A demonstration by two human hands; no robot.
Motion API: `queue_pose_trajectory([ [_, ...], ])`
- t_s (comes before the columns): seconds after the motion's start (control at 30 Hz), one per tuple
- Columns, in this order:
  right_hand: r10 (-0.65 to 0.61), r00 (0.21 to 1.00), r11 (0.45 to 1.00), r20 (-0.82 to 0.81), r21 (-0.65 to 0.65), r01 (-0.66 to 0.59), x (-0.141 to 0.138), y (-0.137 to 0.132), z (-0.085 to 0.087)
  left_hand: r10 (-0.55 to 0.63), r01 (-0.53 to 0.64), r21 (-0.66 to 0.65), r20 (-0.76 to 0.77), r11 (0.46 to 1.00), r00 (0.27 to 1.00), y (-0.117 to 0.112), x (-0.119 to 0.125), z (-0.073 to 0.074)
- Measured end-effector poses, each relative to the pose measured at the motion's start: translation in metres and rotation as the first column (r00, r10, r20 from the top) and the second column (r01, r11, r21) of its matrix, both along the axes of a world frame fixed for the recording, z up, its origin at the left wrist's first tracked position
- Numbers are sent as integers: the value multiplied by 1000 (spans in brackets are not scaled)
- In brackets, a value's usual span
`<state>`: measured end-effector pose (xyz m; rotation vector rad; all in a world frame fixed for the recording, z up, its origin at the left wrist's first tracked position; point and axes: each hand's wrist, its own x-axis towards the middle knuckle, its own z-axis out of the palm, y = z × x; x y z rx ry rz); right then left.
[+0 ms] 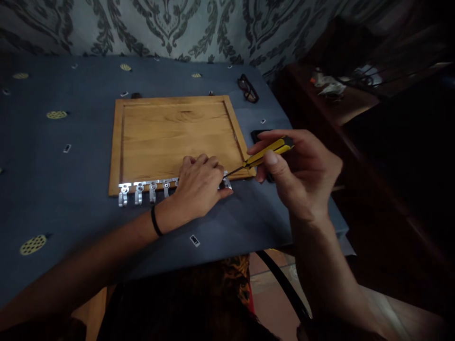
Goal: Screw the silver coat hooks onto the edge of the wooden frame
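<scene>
A framed wooden board (174, 137) lies flat on the table, with a silver metal hook rail (139, 184) along its near edge. My left hand (199, 182) is closed over the rail and the board's edge, its fingers curled on the wood and its thumb at the front. It hides the middle of the rail; several hooks show to its left and one at its right. In my right hand (302, 170) is a yellow and black screwdriver (265, 154), pinched by the handle. The screwdriver's tip reaches the rail's right end, beside my left fingers; exact contact is hard to make out.
A blue patterned cloth (78, 156) covers the table. Eyeglasses (248, 89) lie at the back right. A dark flat object (259, 135) is partly hidden behind my right hand. Patterned curtain (167, 28) hangs behind, and dark wooden furniture (355, 156) stands to the right.
</scene>
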<state>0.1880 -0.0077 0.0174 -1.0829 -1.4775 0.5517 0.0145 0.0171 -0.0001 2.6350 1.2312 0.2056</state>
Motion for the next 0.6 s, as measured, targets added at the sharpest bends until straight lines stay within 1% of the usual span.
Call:
queue_pose_trajectory([
  [0.13, 172, 984, 983, 54, -69, -168, 12, 3, 11, -6, 6, -5, 3, 1000, 1000, 0, 0, 1],
  [0.23, 233, 969, 968, 85, -121, -222, 13, 5, 15, -9, 9, -25, -15, 1000, 1000, 1, 0, 1],
  [0.3, 216, 971, 974, 102, -94, -207, 10, 6, 13, -11, 10, -34, -21, 999, 1000, 1, 0, 1],
  [0.33, 194, 975, 980, 112, -56, -189, 7, 7, 11, -10, 9, -36, -21, 999, 1000, 1, 0, 1],
  [0.4, 127, 983, 990, 131, 41, -133, 2, 9, 7, -9, 8, -43, -19, 999, 1000, 0, -1, 1],
  [0.47, 53, 988, 993, 144, 95, -67, 0, 9, 5, -9, 8, -48, -20, 999, 1000, 0, -1, 1],
  [0.53, 17, 988, 996, 154, 79, -29, 1, 8, 7, -13, 12, -42, -16, 999, 1000, 0, -1, 0],
  [0.6, 34, 986, 998, 162, 53, -43, 4, 8, 10, -15, 15, -20, -4, 1000, 1000, 0, -1, -1],
])
